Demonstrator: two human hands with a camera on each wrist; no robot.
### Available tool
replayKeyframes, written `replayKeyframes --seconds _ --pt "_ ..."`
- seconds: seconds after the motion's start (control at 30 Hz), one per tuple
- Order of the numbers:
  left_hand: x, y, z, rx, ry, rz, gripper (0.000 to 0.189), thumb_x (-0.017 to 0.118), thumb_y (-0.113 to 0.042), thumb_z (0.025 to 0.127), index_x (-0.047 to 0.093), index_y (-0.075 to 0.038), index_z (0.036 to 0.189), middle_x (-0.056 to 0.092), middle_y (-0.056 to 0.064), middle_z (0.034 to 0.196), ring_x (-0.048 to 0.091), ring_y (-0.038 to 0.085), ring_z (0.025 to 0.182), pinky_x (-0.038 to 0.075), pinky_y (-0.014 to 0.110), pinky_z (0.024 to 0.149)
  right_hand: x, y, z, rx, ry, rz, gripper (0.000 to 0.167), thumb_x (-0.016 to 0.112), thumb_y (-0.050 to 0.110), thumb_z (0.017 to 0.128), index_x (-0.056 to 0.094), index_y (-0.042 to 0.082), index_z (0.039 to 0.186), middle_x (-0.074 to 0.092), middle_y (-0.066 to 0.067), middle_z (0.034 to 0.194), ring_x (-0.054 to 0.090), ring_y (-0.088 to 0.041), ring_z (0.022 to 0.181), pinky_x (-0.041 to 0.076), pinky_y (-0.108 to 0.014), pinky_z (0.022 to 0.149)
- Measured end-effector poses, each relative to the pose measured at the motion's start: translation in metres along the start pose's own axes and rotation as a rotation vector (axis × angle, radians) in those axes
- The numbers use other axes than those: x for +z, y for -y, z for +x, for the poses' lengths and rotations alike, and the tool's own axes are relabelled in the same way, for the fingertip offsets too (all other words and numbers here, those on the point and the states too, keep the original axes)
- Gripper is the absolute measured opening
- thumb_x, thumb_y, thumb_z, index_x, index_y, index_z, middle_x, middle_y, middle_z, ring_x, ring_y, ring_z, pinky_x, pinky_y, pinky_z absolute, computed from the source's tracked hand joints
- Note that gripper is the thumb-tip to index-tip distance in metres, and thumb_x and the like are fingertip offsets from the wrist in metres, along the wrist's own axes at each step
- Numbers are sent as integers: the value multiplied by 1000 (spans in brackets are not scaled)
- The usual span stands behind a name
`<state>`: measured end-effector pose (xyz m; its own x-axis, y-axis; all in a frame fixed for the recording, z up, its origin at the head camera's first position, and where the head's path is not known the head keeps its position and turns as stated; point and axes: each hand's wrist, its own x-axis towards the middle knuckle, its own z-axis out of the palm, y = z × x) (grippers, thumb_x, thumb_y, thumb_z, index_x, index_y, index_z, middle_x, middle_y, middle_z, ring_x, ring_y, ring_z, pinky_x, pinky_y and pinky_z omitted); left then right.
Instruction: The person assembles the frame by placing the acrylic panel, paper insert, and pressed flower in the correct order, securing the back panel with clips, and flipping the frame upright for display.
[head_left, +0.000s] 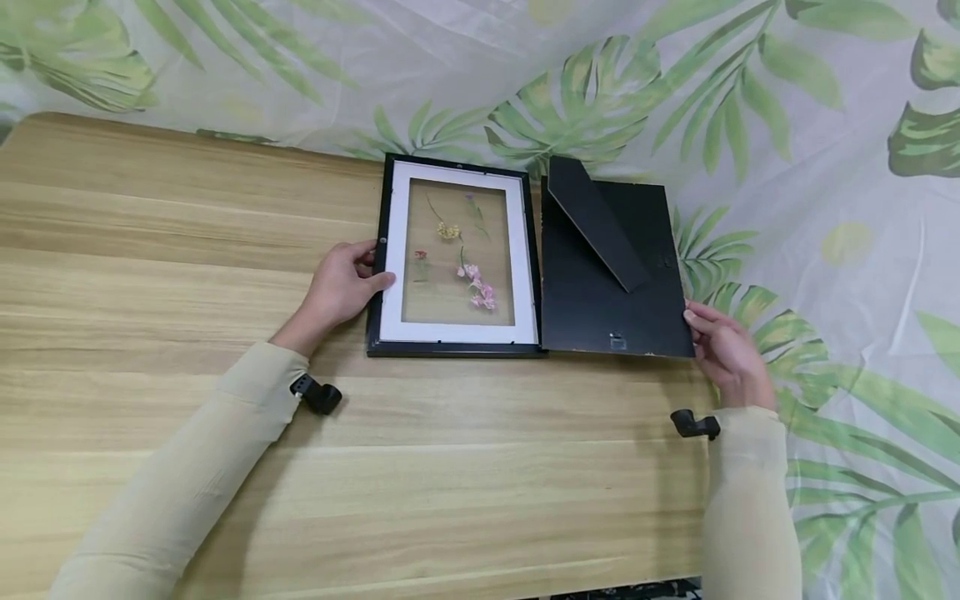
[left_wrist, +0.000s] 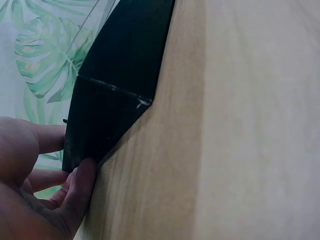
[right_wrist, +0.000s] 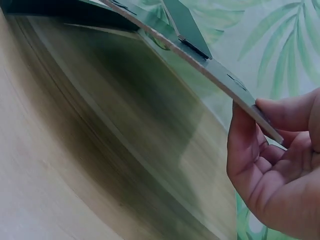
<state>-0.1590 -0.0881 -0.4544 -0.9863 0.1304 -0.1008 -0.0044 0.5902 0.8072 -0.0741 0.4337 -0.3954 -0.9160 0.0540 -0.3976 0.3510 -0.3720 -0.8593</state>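
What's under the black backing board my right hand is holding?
Beneath the backing board, which your right hand pinches, shadowed wooden tabletop shows. The board's underside is hidden from view.

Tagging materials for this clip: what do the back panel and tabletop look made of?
Back panel: probably fibreboard or stiff card; matte black face, pale raw edge. Tabletop: wood or wood-look laminate, smooth satin sheen; striped grain shows but can't settle which.
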Motion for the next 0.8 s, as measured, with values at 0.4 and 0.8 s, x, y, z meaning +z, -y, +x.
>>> replayKeyframes --seconds 0.4,0.8 --pt "0 -1 -1 0 6 -7 62 69 -11 96 42 5 149 52 25 124 53 36 107 48 48 88 28 -13 5 -46 21 -14 23 57 -4 99 78 5 97 65 -2 72 58 -7 61 47 -14 49" --pt "1 -1 -2 -11 3 -12 63 69 -12 96 41 4 150 53 25 125 54 36 108 48 47 87 59 -32 18 -40 72 -9 32 48 -8 102 77 4 96 67 -4 75 62 -10 63 54 -20 56"
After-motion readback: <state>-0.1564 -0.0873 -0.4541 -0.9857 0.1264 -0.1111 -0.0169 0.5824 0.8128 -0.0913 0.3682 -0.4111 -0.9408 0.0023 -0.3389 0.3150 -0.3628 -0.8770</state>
